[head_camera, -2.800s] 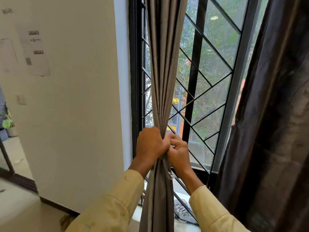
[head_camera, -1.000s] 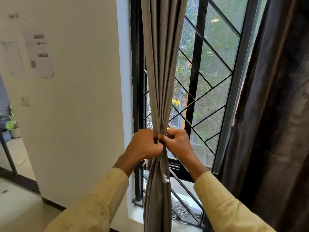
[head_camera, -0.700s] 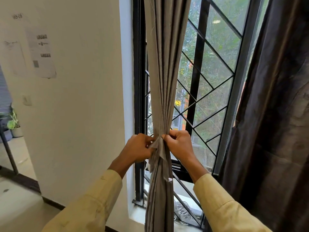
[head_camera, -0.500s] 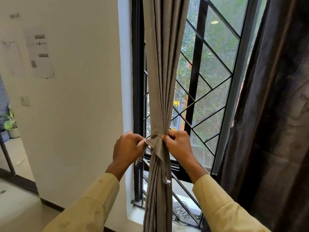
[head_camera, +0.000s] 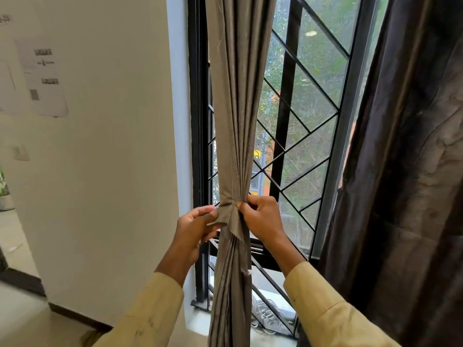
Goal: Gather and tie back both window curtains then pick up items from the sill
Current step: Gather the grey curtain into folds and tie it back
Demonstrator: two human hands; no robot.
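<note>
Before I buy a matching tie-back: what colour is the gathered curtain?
Grey-taupe, plain, no pattern; the gathered curtain shows best in the head view.

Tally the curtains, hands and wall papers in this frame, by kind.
Curtains: 2, the gathered grey-beige fabric curtain and the loose dark brown curtain
Hands: 2, left hand and right hand, both on the grey-beige tie band
Printed wall papers: 2
Total: 6

Indoor room, grilled window (head_camera: pixel 304 136), curtains (head_camera: pixel 238 108), wall notices (head_camera: pixel 42 78)
</note>
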